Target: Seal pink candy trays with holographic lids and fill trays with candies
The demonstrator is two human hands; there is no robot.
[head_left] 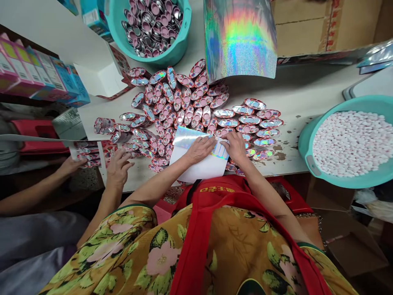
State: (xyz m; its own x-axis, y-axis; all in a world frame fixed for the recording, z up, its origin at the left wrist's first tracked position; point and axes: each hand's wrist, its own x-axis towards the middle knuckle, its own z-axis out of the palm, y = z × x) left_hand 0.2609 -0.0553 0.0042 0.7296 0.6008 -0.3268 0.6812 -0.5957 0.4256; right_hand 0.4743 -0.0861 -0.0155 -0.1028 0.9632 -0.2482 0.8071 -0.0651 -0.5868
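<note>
A white-backed holographic sticker sheet (201, 168) lies in front of me, over the near side of a crowd of small oval containers (196, 114). These have pink round recesses, and many tops carry shiny labels. My left hand (201, 149) rests palm down on the sheet, its fingers closed together at the shiny strip. Close by on the right, my right hand (235, 145) pinches the sheet's upper right edge with thumb and fingers. What lies exactly between the fingertips is too small to make out.
A teal basin (181, 49) of pink and silver round pieces stands at the back. Another teal basin (307, 143) at right holds small white pieces. A large holographic sheet (242, 45) lies beside a cardboard box (301, 28). At left, a co-worker's hands (118, 168) handle similar containers near a white box (104, 78).
</note>
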